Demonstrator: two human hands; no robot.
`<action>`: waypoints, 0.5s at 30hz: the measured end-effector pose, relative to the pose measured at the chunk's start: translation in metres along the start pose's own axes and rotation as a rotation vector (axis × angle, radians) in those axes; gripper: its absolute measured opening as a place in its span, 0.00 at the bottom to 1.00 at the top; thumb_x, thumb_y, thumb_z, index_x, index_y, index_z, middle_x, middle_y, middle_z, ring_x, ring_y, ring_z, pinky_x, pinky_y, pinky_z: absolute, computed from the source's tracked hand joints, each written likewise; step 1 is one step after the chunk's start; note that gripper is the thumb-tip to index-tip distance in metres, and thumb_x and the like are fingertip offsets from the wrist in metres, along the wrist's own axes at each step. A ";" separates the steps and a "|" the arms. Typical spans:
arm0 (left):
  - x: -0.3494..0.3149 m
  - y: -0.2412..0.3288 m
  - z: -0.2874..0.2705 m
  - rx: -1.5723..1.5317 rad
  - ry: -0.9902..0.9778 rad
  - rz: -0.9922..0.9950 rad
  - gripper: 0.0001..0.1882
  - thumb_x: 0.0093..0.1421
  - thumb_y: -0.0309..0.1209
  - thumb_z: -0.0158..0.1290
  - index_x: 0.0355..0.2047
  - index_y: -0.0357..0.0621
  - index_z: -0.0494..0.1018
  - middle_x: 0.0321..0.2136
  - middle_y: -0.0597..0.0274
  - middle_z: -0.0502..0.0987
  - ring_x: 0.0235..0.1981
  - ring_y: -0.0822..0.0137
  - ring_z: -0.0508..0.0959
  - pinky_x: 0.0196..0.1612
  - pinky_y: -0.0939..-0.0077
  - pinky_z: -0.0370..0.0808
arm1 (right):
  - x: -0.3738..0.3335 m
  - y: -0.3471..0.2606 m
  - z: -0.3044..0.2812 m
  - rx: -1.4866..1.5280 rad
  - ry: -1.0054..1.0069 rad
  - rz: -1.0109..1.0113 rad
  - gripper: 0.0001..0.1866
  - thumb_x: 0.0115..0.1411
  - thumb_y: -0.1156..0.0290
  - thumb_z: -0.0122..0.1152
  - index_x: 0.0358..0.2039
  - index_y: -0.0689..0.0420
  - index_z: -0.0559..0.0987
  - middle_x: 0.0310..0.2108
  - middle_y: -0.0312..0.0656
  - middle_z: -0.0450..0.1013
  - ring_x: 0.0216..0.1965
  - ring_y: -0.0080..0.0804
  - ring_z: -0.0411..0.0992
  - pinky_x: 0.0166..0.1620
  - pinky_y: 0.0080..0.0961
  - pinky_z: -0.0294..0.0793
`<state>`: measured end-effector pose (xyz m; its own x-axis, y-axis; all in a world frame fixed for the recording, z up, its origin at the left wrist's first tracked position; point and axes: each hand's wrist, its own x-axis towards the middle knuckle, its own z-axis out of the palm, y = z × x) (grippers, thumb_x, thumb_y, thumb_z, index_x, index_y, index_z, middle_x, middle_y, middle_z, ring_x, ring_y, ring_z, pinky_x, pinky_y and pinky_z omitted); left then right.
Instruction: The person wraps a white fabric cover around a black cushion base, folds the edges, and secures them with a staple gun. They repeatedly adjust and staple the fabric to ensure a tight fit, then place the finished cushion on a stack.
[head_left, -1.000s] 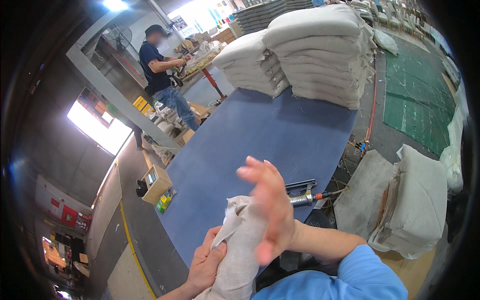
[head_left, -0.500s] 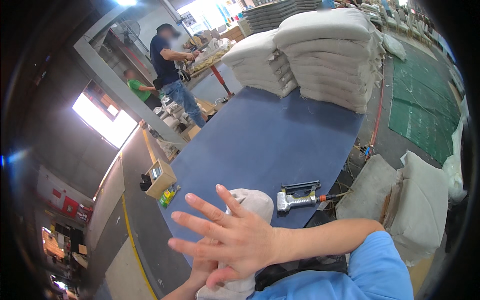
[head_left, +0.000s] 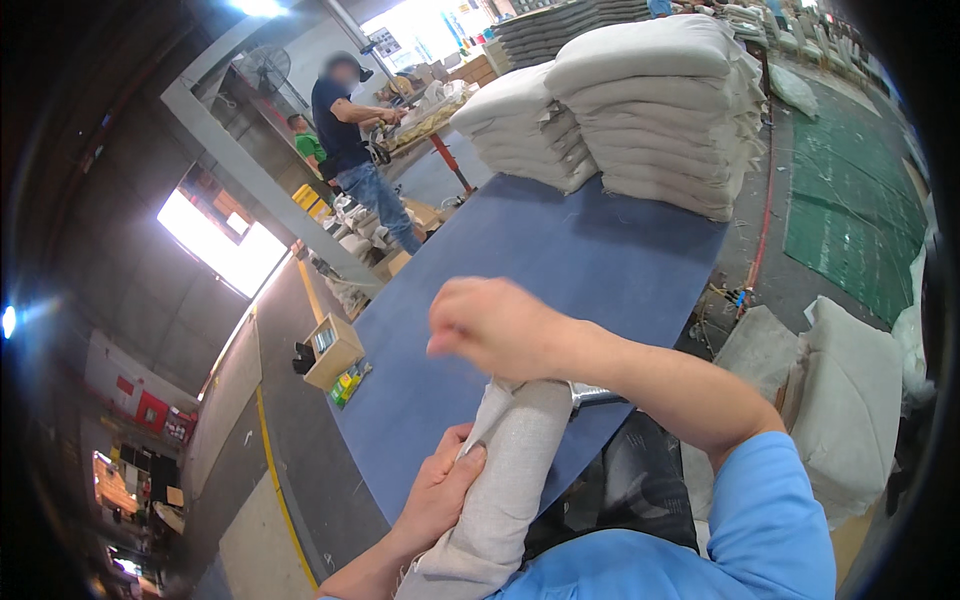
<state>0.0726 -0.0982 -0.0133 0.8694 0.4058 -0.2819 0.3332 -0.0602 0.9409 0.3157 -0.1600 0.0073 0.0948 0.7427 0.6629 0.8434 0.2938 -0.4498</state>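
Observation:
A light grey fabric-covered pad point(head_left: 520, 470) stands on edge in front of my body, its loose cloth edge folded over along the left side. My left hand point(head_left: 440, 485) grips that side, with the thumb pressing the cloth fold. Above the pad's far end is my right hand point(head_left: 490, 320), its fingers curled closed and slightly blurred; whatever they may hold is hidden. Behind my right forearm, only a silver bit of the staple gun point(head_left: 592, 394) shows on the blue table point(head_left: 470, 250).
Two tall stacks of grey fabric-covered pads point(head_left: 660, 130) fill the table's far end. A small wooden box point(head_left: 335, 350) and a yellow-green packet point(head_left: 348, 384) sit at the left edge. More grey pads point(head_left: 845, 400) lie at right. A person point(head_left: 350, 150) works beyond the table.
My right hand has moved up and away from the pad, from spread fingers to curled ones. More of the pad and my left hand now shows, and the staple gun has become mostly covered.

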 end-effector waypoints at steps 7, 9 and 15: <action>-0.008 -0.008 0.013 0.021 0.040 0.129 0.21 0.80 0.37 0.47 0.59 0.30 0.77 0.62 0.56 0.69 0.61 0.70 0.69 0.64 0.73 0.67 | -0.191 0.025 0.066 1.179 0.064 1.053 0.41 0.72 0.35 0.56 0.76 0.43 0.60 0.64 0.47 0.69 0.62 0.39 0.70 0.60 0.56 0.73; -0.010 -0.009 0.021 0.062 0.040 0.143 0.20 0.79 0.36 0.47 0.56 0.30 0.79 0.62 0.54 0.68 0.62 0.67 0.69 0.64 0.71 0.67 | -0.229 -0.019 0.110 1.609 -0.096 1.306 0.52 0.67 0.22 0.47 0.81 0.38 0.51 0.77 0.50 0.53 0.76 0.51 0.55 0.70 0.66 0.60; -0.028 -0.007 0.028 0.223 0.208 0.207 0.17 0.77 0.32 0.48 0.52 0.33 0.82 0.61 0.53 0.69 0.63 0.63 0.68 0.65 0.66 0.66 | -0.180 -0.059 0.168 2.123 0.047 0.942 0.44 0.71 0.30 0.48 0.75 0.50 0.64 0.71 0.48 0.66 0.71 0.42 0.65 0.72 0.55 0.64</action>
<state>0.0564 -0.1347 -0.0170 0.8419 0.5392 -0.0238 0.2490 -0.3489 0.9035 0.1597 -0.2101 -0.1858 0.0222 0.9992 -0.0326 -0.9610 0.0124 -0.2762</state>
